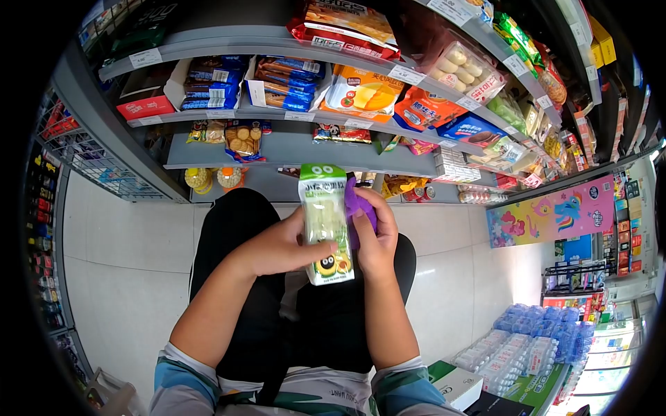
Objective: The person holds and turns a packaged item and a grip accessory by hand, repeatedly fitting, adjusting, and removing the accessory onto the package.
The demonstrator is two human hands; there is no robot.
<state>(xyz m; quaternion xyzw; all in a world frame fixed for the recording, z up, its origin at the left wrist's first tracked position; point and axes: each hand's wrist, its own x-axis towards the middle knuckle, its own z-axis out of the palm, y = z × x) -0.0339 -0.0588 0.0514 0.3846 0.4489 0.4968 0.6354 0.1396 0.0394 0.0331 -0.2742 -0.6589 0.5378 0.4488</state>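
Observation:
Above my knees, my left hand (284, 243) is closed around a green and white snack packet (325, 211) with a clear window, its thumb lying across the front. The packet is upright with its printed face toward me. Just to its right, my right hand (374, 239) grips a bunched purple cloth (363, 208), which sits against or close beside the packet's right edge. Part of the cloth is hidden behind the packet and my fingers. Whether the cloth touches the packet, I cannot tell.
Ahead stands a grey shelf unit (277, 156) with boxed wafer bars (288, 80), an orange snack bag (361, 90) and biscuits (244, 141). Two round jars stand on its lowest level. Shrink-wrapped bottled water (513, 353) is stacked at lower right, near a white box (454, 387). Pale tiles cover the floor.

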